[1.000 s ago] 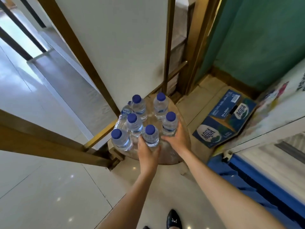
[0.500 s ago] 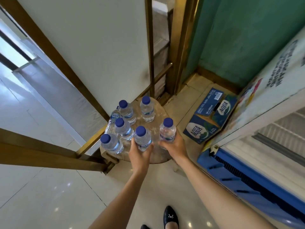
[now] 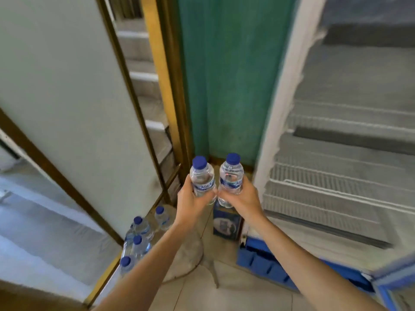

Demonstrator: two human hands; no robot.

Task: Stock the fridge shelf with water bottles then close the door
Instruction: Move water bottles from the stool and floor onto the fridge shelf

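My left hand (image 3: 190, 203) grips a small clear water bottle (image 3: 201, 176) with a blue cap, held upright. Right beside it, my right hand (image 3: 243, 199) grips a second blue-capped bottle (image 3: 231, 176), also upright. Both bottles are raised in front of me, just left of the open fridge. The fridge interior (image 3: 341, 153) fills the right side, with bare white wire shelves (image 3: 325, 194). Several more blue-capped bottles (image 3: 140, 230) stand on a round stool (image 3: 188, 259) at the lower left, partly hidden by my left forearm.
A blue Aqua carton (image 3: 226, 223) sits on the floor below the held bottles. The fridge's blue base grille (image 3: 269, 265) is at lower right. A gold-framed panel (image 3: 67, 97) and stairs (image 3: 143, 75) lie left, a green wall (image 3: 224, 75) behind.
Both hands have lifted a bottle each off the stool and carried them up and right towards the open fridge. The view has swung up from the stool to the fridge.
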